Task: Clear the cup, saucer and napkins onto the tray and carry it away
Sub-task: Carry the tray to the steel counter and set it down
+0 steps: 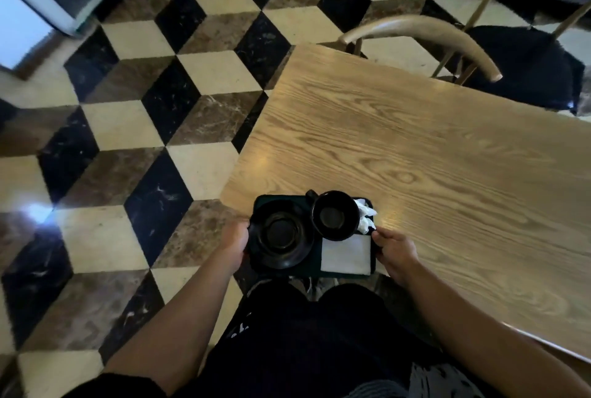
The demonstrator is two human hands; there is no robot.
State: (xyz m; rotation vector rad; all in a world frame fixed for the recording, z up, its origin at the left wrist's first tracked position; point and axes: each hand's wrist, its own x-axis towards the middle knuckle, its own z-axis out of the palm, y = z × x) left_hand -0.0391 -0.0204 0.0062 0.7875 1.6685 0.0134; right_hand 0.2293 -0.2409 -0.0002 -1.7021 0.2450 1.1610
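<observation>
Already loaded with saucer [281, 234], cup [335, 216] and napkins [347, 253], the dark tray [315, 269] sits gripped at the table [415, 154] corner, left hand [235, 242] and right hand [395, 252] clamped on its ends, seemingly ready for a level carry away.

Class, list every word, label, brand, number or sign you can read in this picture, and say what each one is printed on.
No text in this picture can be read.
White marks on the person's dark trousers: perhaps lettering, too blurred and cut off to read.
Tray, saucer, cup, flat napkin, crumpled napkin, wooden table: no lettering visible.
</observation>
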